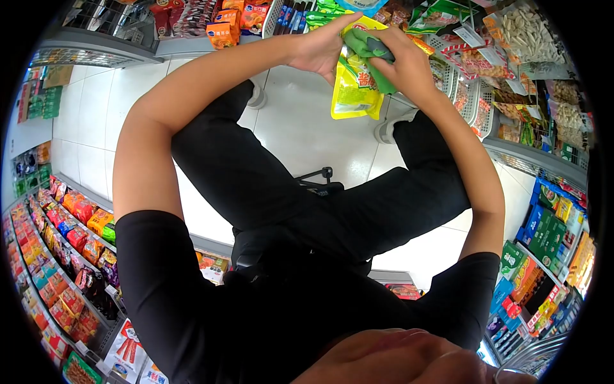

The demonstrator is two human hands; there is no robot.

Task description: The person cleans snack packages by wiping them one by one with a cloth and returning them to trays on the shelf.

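Note:
A yellow snack bag (355, 95) with red lettering hangs between my two hands, over the tiled floor. At its left edge is my left hand (320, 50), thumb stretched up and fingers apart, partly behind the bag; whether it grips the edge I cannot make out. My right hand (401, 63) is wrapped round a green cloth (364, 43), which lies against the upper front of the bag. Part of the cloth hangs down below my right fingers.
Shelves with white baskets (469, 102) and snack packets (526, 32) stand ahead and to the right. Orange packets (225, 29) lie on the shelf at upper left. More packed racks (77, 237) line the lower left. My legs (243, 160) are spread over the floor.

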